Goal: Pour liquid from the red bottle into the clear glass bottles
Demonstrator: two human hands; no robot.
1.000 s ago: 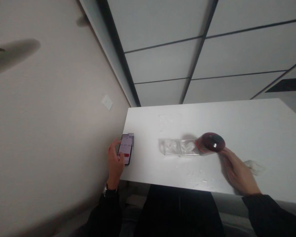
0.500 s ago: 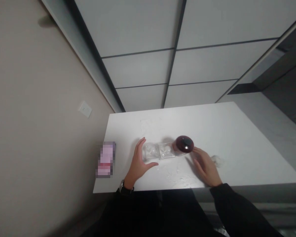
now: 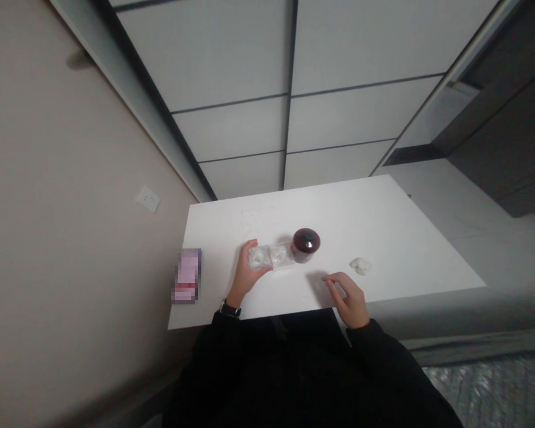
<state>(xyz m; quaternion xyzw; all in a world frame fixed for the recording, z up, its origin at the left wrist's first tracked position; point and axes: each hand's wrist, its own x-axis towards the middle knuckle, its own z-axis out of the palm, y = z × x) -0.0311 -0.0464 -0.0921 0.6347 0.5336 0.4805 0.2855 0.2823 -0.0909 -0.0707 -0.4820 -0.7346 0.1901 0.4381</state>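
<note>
On the white rectangular counter [image 3: 401, 249], one round jar with a glossy dark red lid [image 3: 306, 239], upright; landmark for the entries below.

Left of the jar: one clear plastic container in two squarish sections [image 3: 280, 254], set end to end, rounded translucent shapes visible inside. Its right end lies against or just beside the jar; which, cannot be told.

At the container's far end from the jar: the left hand [image 3: 245, 274], black-banded watch [image 3: 230, 310] at the wrist. Grip part-open to the container's width, closed about its left end, thumb along the near edge, fingers at the far side.

Nearer the person than the jar, and to its right: the right hand [image 3: 351, 302], apart from jar and container. Grip nearly closed, thumb and fingertips close together; whether anything small is pinched cannot be told.

Right of the jar, beyond the right hand: one crumpled whitish item [image 3: 361, 266], material unclear.

Well left of the jar, by the counter's edge: one phone [image 3: 187, 276], pinkish screen pixelated.
</note>
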